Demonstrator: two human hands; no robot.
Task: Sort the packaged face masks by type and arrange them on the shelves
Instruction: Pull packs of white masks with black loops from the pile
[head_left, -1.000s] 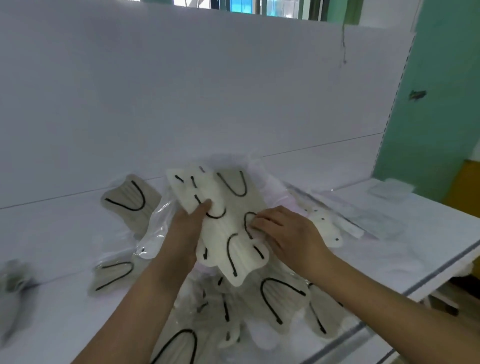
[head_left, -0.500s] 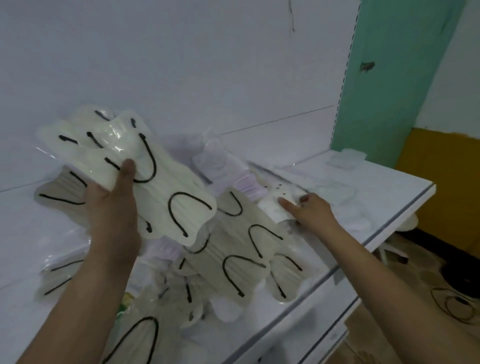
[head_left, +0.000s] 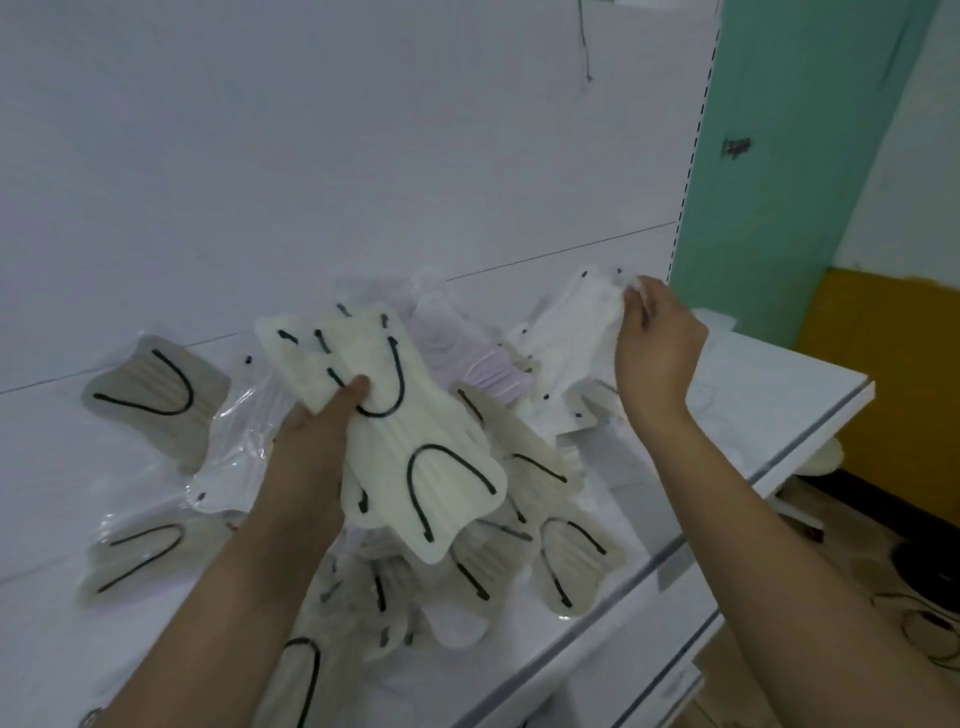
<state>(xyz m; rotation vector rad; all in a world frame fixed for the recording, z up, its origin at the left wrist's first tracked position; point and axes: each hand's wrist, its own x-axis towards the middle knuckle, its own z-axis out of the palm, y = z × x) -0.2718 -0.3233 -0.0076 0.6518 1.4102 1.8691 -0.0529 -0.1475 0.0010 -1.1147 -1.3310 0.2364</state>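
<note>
Cream masks (head_left: 415, 447) and grey masks (head_left: 156, 395) have black loops; one mask (head_left: 576, 338) is white; the shelf (head_left: 779, 395) is white.

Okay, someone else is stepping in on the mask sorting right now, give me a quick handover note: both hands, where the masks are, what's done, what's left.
Left hand: grips a stack of cream masks with black ear loops, held above the pile.
Right hand: pinches the upper corner of a white packaged mask, lifting it off the heap.
Shelf: a mixed pile of grey-beige masks, lilac masks and white ones lies in the middle; one grey-beige mask lies apart at far left.
Done: only the cream ones look gathered.
Left: separate the remaining types and arrange each group on the shelves.
</note>
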